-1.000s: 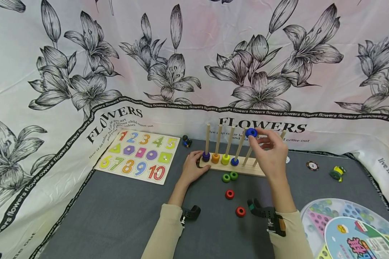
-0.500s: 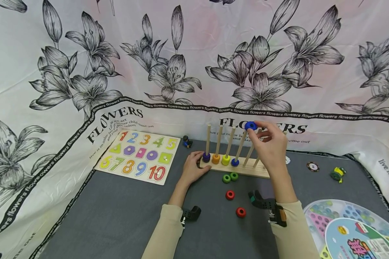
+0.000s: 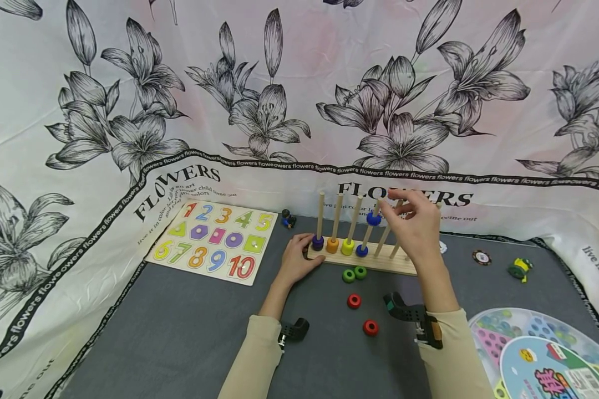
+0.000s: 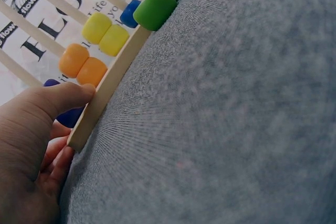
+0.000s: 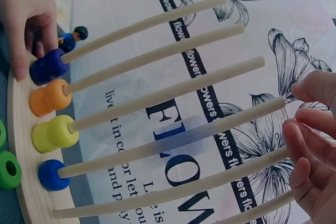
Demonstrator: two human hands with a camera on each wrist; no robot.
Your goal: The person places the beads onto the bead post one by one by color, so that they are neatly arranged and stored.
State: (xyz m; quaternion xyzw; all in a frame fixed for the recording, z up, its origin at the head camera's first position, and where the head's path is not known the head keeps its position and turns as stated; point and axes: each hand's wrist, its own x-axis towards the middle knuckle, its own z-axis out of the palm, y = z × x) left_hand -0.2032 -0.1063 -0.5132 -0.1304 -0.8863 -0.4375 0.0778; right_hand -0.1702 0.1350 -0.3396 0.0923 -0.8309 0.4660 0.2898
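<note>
My left hand grips the left end of a wooden peg stand, thumb on its front edge in the left wrist view. A blue bead is partway down the fourth peg, blurred in the right wrist view. Just beside that peg's top is my right hand, its fingers apart from the bead and holding nothing. Another blue bead sits at that peg's foot. Dark blue beads, orange beads and yellow beads are on the first three pegs.
Two green beads and two red beads lie before the stand. A number puzzle board is at left, with a small figure near it. At right are a poker chip, a yellow-green toy and a round game board.
The right hand has raised the blue bead to the fourth peg's top and let it go. The bead is now on the peg, below the fingers. My left hand has stayed put.
</note>
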